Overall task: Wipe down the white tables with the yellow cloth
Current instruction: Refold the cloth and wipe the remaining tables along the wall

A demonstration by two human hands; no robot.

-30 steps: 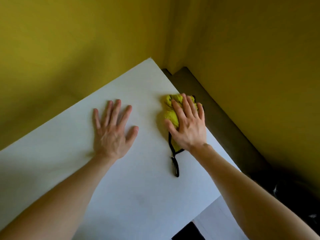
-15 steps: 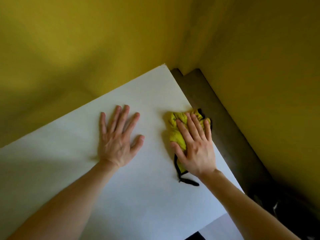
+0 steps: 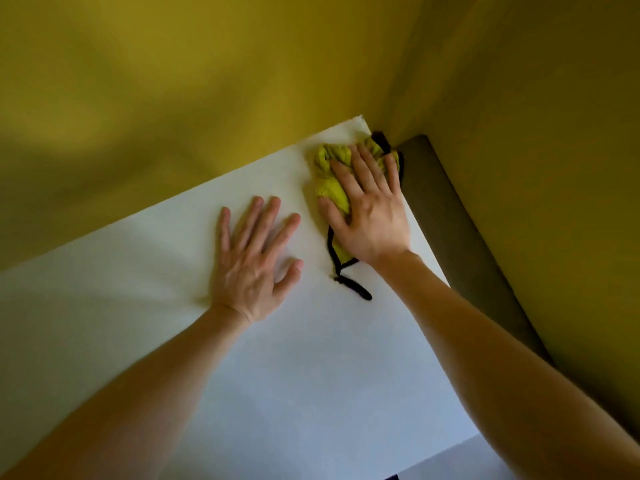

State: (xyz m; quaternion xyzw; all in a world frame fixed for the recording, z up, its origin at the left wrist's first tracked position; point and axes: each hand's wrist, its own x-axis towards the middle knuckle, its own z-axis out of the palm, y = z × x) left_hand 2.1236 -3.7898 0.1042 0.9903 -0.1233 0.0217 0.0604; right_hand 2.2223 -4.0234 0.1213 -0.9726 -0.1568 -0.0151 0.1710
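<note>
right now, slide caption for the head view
Right hand presses the yellow cloth into the far corner of the white table; left hand rests flat beside it.

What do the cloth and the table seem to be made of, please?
The cloth: seemingly soft terry or microfibre, yellow with black stitched edging; it shows a fuzzy nap and bunches in folds under the right hand. The table: a smooth, matt white top, perhaps laminate or painted board; it shows no grain or gloss, so the core is unclear.

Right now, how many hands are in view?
2. The left hand lies flat on the white table; the right hand presses the yellow cloth near its far corner.
</note>
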